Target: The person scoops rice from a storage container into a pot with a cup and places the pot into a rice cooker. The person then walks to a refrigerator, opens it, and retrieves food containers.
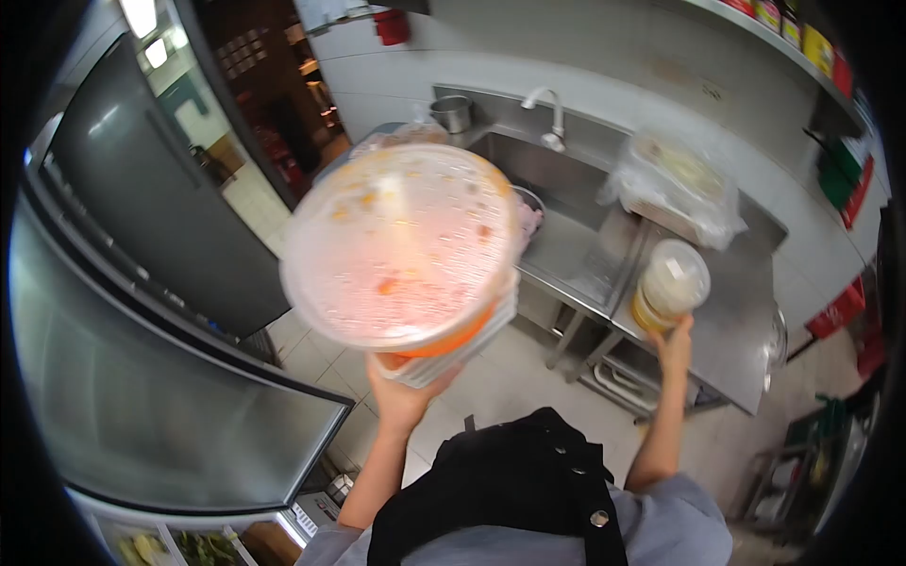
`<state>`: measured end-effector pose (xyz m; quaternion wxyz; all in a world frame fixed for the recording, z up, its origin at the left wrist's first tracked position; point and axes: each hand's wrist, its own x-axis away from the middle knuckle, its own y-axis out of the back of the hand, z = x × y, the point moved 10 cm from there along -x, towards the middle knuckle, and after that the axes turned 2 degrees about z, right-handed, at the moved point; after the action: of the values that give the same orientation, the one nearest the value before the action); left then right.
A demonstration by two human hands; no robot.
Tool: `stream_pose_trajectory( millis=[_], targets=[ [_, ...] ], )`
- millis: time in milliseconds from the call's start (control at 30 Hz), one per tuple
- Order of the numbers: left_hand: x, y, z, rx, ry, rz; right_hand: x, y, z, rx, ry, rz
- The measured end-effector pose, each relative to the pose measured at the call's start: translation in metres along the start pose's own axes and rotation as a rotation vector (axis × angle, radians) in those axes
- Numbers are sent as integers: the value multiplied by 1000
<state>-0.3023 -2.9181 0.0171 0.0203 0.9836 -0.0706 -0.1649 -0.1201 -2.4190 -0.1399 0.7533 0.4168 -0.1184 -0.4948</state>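
Observation:
My left hand point(411, 394) holds up a large round plastic tub point(401, 250) with a translucent, droplet-covered lid and orange contents. A white ribbed container point(472, 351) sits under the tub, resting on the same hand. At the right, my right hand point(674, 344) grips the near side of a plastic container with yellowish contents point(645, 313) at the edge of the steel counter. A clear-lidded container with pale contents point(676, 275) is stacked on it. The fingertips of both hands are partly hidden.
An open glass door point(179, 377) stands at my left, above trays of vegetables point(203, 547). Ahead are a steel sink point(557, 184) with a white faucet point(552, 118) and a metal pot point(451, 113). A plastic-wrapped tray point(675, 184) lies on the counter point(727, 325).

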Motion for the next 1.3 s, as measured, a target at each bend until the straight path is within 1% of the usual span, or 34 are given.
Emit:
stream_pose_trajectory(
  millis=[33, 67, 100, 133, 167, 233, 300, 333, 400, 433, 500, 533, 567, 600, 633, 700, 767, 800, 867, 900, 933, 1033, 1100, 1133, 1200, 1233, 1300],
  targets=[
    [-1, -5, -8, 29, -75, 2, 8, 12, 4, 203, -172, 225],
    [-2, -2, -5, 23, -80, -41, 10, 32, 26, 244, -194, 309],
    [-2, -5, 4, 5, -62, -10, 19, 48, 48, 292, -221, 397],
    [0, -8, 12, -15, -40, 26, 18, 63, 107, 36, 54, 328],
    [1, -4, 18, -28, -35, 0, 25, 84, 170, -230, 316, 256],
    [6, -2, 27, -52, -8, 14, 71, 135, 302, -435, 756, 97],
    [12, 1, 31, -54, 19, -4, 117, 142, 356, -697, 1305, 76],
    [15, 3, 31, -82, 2, 3, 124, 138, 377, -727, 1335, 97],
    [25, 12, 30, -136, 39, -13, 135, 123, 417, -987, 1288, 407],
    [29, 21, 27, -160, 38, -81, 128, 102, 428, -1148, 1141, 552],
    [39, 31, 23, -224, -18, -83, 134, 64, 454, -1292, 841, 853],
    [46, 45, 15, -252, -21, -178, 147, 55, 466, -1231, 802, 958],
    [55, 53, 0, -281, -62, -245, 161, 43, 475, -1158, 770, 1064],
    [64, 61, -11, -314, -98, -311, 171, 32, 482, -1153, 795, 1132],
    [76, 75, -14, -345, -90, -406, 181, 21, 488, -1142, 814, 1199],
    [97, 89, -6, -237, -2, -461, 207, 3, 498, -1175, 879, 1371],
    [123, 110, -5, -272, 48, -562, 238, -5, 510, -1197, 919, 1520],
    [136, 119, -6, -340, 33, -582, 256, -4, 516, -1180, 970, 1550],
    [162, 132, -11, -419, 37, -648, 282, -13, 518, -1233, 991, 1680],
    [172, 137, -9, -365, 89, -694, 289, -27, 516, -1231, 1007, 1730],
    [186, 144, -6, -304, 139, -734, 304, -37, 514, -1191, 1125, 1758],
    [221, 163, -14, -275, 181, -858, 364, -20, 527, -1168, 1200, 1851],
    [242, 176, -22, -347, 170, -919, 393, -11, 534, -1299, 1162, 1920],
    [252, 180, -28, -412, 157, -946, 404, -15, 535, -1299, 1169, 1944],
    [270, 190, -33, -445, 183, -984, 424, -19, 538, -1393, 1215, 1976],
    [279, 196, -36, -473, 205, -1001, 434, -18, 538, -1403, 1218, 1996],
    [294, 204, -35, -509, 194, -1021, 453, -23, 538, -1355, 1158, 2005]
  ],
)
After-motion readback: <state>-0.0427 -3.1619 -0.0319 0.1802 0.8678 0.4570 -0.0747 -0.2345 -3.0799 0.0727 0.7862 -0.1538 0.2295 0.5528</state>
